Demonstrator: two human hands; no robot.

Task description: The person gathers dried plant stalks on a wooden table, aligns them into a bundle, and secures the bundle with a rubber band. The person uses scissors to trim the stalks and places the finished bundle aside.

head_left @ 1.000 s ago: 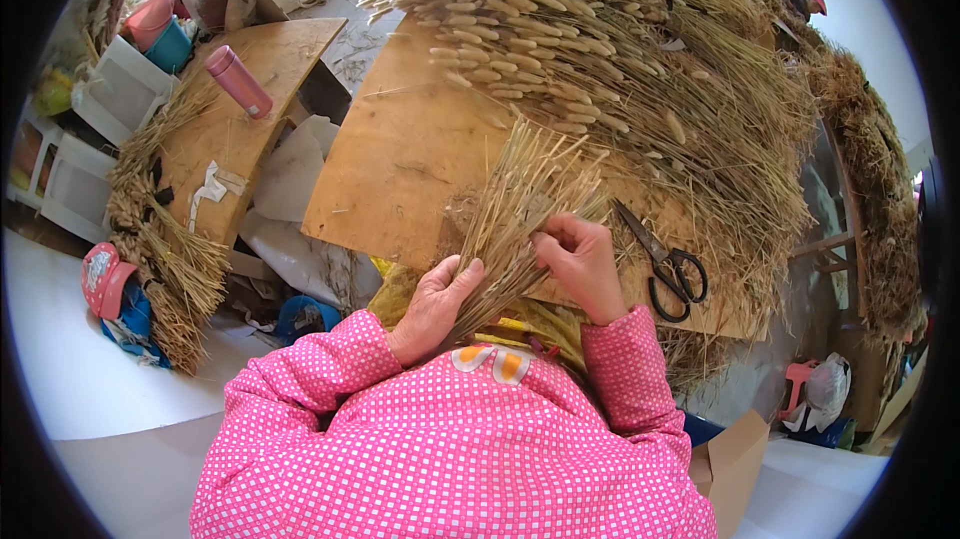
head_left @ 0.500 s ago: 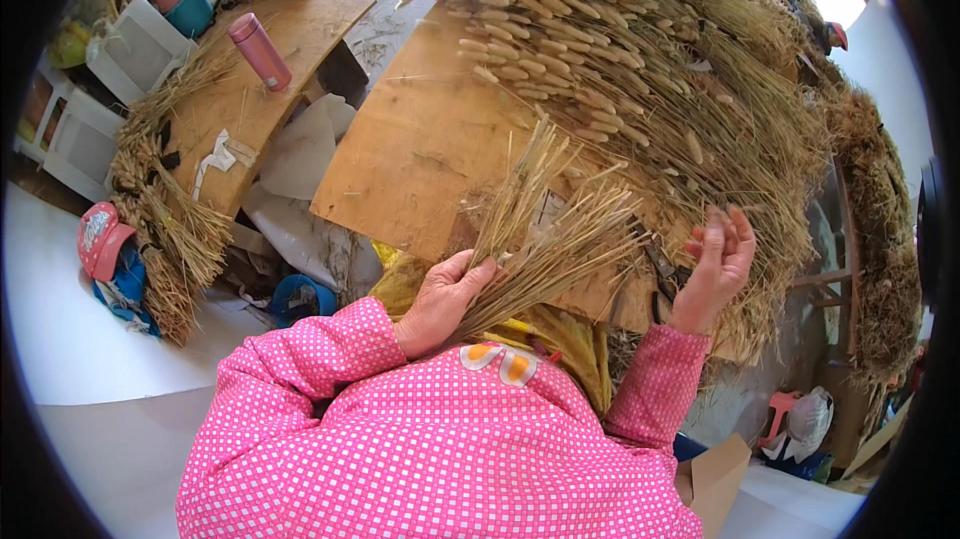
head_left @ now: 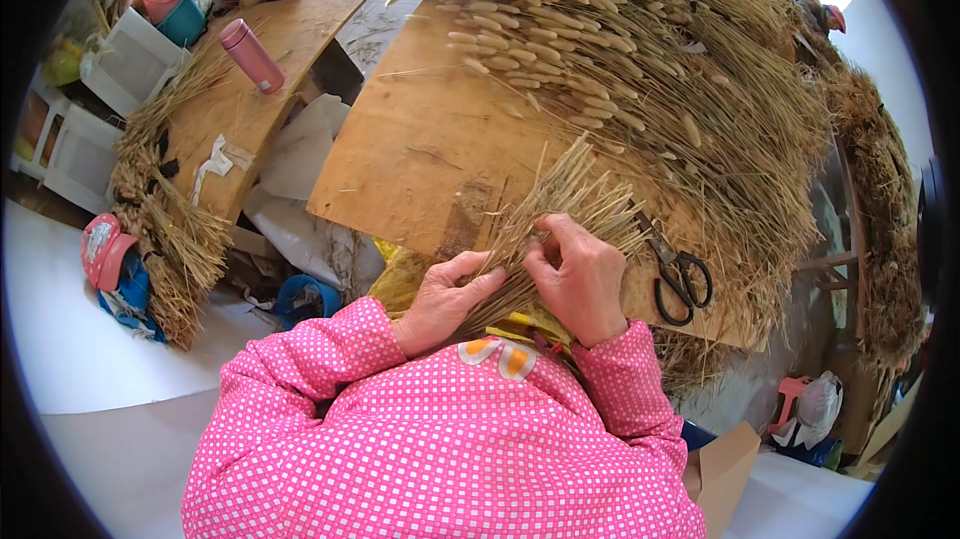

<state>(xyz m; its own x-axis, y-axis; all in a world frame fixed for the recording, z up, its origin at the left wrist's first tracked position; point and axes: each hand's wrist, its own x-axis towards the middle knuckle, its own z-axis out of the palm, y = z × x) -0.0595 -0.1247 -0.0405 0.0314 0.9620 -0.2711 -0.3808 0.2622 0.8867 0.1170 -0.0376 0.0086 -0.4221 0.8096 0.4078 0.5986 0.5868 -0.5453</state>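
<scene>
A bundle of dried grass stalks [head_left: 572, 177] lies in front of my body, its cut ends fanned toward the table. My left hand [head_left: 448, 297] is closed round its lower part, thumb on top. Bent over the same bundle, my right hand [head_left: 582, 279] pinches stalks between thumb and forefinger; the exact stalks in the pinch are partly hidden. Black-handled scissors [head_left: 680, 284] rest on the wooden board [head_left: 400, 154], just right of my right hand. Beyond them spreads a large heap of dried grass with fluffy, pale seed heads [head_left: 560, 29].
To the left, a second wooden board [head_left: 240, 99] carries a pink bottle [head_left: 252, 56] and white scraps. Tied straw bundles [head_left: 190, 269] stand beside it, near a pink cap [head_left: 104, 251] and a blue bucket [head_left: 303, 301]. More dried grass [head_left: 875, 229] is stacked at the far right.
My right hand has come left from beside the heap onto the bundle, and its fingers have closed. The scissors now show fully. The fanned stalks have drawn together.
</scene>
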